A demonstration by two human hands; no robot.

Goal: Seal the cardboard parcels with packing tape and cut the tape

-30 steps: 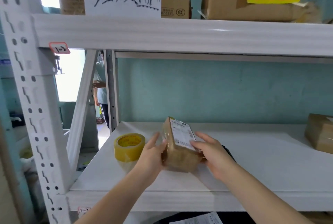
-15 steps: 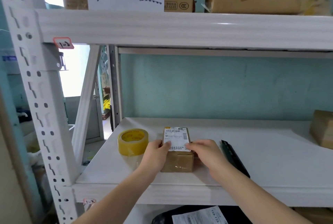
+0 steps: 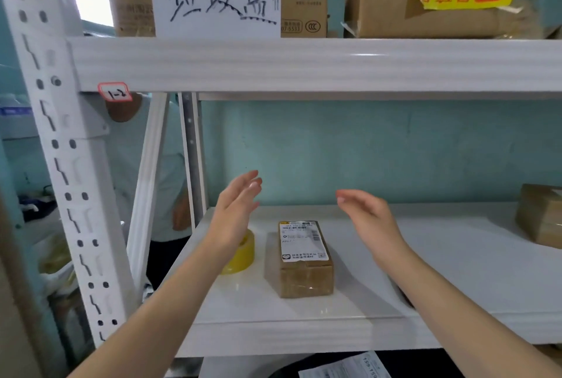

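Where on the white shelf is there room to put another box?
The biggest bare patch of the shelf lies between the labelled parcel and the brown box at the right edge. A strip is free behind the parcel. Left is crowded: the tape roll sits close beside it.

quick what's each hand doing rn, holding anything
Left hand: open, fingers straight, holding nothing, in the air left of the parcel.
Right hand: open, holding nothing, in the air right of the parcel.
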